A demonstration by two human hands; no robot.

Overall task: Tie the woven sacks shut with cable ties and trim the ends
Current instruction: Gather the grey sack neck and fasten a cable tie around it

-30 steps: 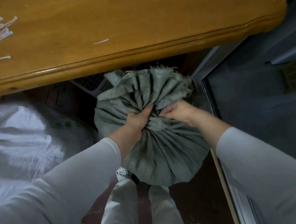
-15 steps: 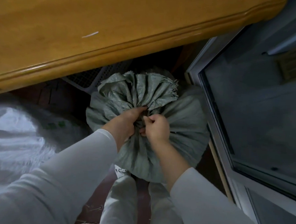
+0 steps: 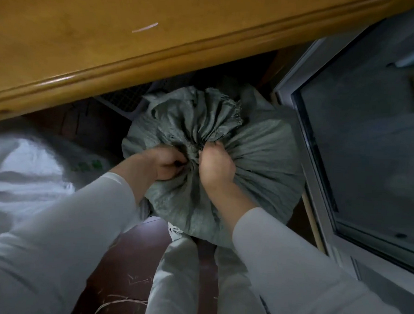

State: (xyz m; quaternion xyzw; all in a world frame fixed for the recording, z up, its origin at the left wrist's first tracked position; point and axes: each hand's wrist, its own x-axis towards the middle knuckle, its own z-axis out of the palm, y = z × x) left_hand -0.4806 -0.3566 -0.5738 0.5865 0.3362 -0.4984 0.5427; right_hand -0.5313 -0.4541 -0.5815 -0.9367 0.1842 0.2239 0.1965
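Note:
A full grey-green woven sack [image 3: 260, 164] stands on the floor between my legs and the table. Its mouth is gathered into a pleated bunch [image 3: 198, 118] that fans up and away from me. My left hand [image 3: 167, 163] is closed around the neck of the bunch from the left. My right hand [image 3: 216, 164] grips the same neck from the right, thumb side up, touching the left hand's hold. No cable tie shows at the neck; my fingers hide that spot. One short white tie offcut [image 3: 145, 27] lies on the wooden table [image 3: 86, 54].
The table edge overhangs the sack at the top. A white woven sack [image 3: 25, 171] lies at the left. A metal-framed glass door [image 3: 360, 141] stands close on the right. A dark mesh crate [image 3: 130, 97] sits under the table. Loose twine [image 3: 121, 303] lies on the dark floor.
My right hand came from the far right side of the neck round to the near side and now clamps it next to the left hand. The view shifted right; the tie bundle left the frame.

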